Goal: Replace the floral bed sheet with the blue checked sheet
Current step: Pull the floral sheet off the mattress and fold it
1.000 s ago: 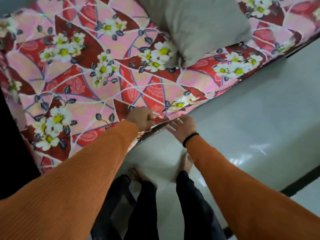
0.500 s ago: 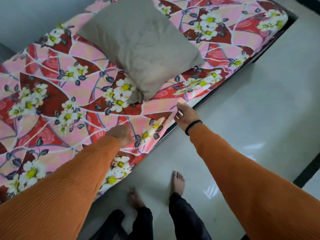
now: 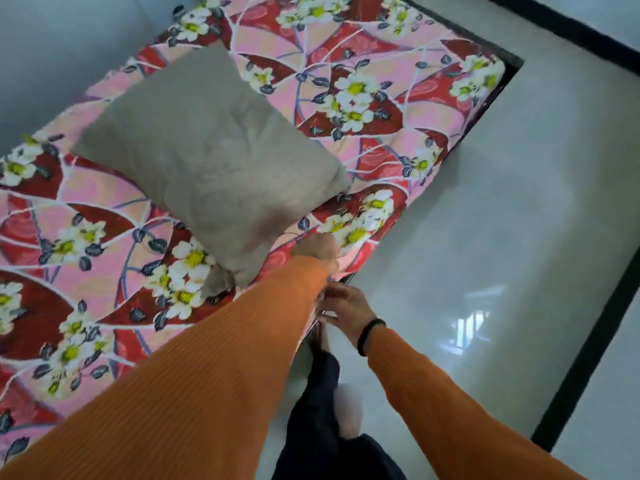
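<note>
We see the floral sheet spread over the bed, a grey pillow lying on it. Our left hand grips the sheet's near edge in a fist; our right hand, fingers loosely spread, reaches under that edge beside the glossy floor.

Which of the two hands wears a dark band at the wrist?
The right hand, by the bed's edge. The left hand, on the floral sheet, shows only an orange sleeve.
</note>
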Demonstrator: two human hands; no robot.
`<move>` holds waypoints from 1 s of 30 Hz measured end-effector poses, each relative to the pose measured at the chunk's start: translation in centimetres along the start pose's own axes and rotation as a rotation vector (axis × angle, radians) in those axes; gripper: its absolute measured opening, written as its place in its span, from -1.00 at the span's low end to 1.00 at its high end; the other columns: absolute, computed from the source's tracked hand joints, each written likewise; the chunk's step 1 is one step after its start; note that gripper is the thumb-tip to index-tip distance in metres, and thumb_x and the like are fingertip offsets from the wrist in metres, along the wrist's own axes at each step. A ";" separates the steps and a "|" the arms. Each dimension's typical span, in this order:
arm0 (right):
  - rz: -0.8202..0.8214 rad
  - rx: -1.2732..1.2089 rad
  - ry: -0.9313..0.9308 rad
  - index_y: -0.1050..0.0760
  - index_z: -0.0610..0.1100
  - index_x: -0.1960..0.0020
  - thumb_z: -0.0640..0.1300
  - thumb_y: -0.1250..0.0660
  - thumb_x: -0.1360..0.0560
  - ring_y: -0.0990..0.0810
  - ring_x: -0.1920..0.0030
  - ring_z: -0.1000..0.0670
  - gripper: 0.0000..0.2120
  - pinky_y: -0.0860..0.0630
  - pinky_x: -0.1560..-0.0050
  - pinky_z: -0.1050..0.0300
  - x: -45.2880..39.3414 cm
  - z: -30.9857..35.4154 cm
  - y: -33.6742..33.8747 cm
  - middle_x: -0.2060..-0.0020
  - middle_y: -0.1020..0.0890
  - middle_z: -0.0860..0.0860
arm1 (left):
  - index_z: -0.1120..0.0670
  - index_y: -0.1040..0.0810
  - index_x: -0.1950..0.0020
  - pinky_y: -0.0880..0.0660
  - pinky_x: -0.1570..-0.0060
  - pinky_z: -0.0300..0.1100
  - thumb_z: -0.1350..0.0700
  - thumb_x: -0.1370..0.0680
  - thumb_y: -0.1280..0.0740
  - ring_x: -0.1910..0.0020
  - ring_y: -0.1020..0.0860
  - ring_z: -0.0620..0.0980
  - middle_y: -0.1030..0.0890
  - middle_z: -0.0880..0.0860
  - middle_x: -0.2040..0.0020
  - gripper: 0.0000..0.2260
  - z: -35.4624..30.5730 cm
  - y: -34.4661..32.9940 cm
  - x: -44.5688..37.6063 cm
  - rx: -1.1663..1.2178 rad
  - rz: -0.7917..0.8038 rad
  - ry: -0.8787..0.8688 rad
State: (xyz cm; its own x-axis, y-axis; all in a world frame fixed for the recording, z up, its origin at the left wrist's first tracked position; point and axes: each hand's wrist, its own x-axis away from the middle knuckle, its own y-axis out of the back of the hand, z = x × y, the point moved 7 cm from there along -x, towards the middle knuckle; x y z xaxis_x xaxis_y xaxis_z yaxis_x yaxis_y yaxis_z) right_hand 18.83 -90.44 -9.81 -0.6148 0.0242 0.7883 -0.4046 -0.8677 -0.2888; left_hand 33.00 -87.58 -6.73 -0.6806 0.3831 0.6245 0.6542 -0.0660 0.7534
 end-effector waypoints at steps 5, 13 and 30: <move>-0.285 -0.346 -0.121 -0.55 -0.11 0.14 -0.20 -0.24 -0.52 -0.55 0.26 -0.08 -0.88 -0.57 0.06 -0.01 -5.3 7.2 6.8 0.25 -0.54 -0.06 | 0.12 -0.69 0.00 -0.50 0.25 -0.23 0.09 -0.56 -0.44 0.19 -0.63 0.02 -0.63 0.02 0.22 -0.88 1.9 0.2 -2.7 0.150 0.403 -0.172; -0.308 -0.704 0.100 -0.51 -0.22 -0.33 0.05 -0.42 -0.55 -0.71 -0.08 -0.19 -0.53 -0.63 -0.13 -0.17 -15.2 23.1 12.9 -0.12 -0.69 -0.19 | 0.01 -0.68 -0.13 -0.47 0.24 -0.34 0.00 -0.48 -0.52 0.15 -0.64 -0.07 -0.69 -0.07 0.18 -0.75 2.6 -2.0 -7.5 0.046 0.666 -0.097; -0.201 -0.724 0.116 -0.47 -0.21 -0.39 -0.27 -0.35 -0.47 -0.58 -0.30 -0.25 -0.53 -0.42 -0.39 -0.26 -23.3 38.7 27.6 -0.31 -0.58 -0.25 | 0.04 -0.55 -0.20 -0.53 -0.07 -0.02 -0.22 -0.65 -0.18 0.00 -0.60 0.08 -0.64 0.07 -0.07 -0.62 -25.3 20.0 -34.2 0.325 -0.041 -0.171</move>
State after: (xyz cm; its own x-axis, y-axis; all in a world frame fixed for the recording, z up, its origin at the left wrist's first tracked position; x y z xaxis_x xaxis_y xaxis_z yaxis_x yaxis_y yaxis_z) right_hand 48.18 -134.13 -15.18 -0.5336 0.2340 0.8127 -0.8349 -0.2993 -0.4620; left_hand 61.01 -125.29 -7.79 -0.6615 0.5294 0.5312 0.7168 0.2381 0.6554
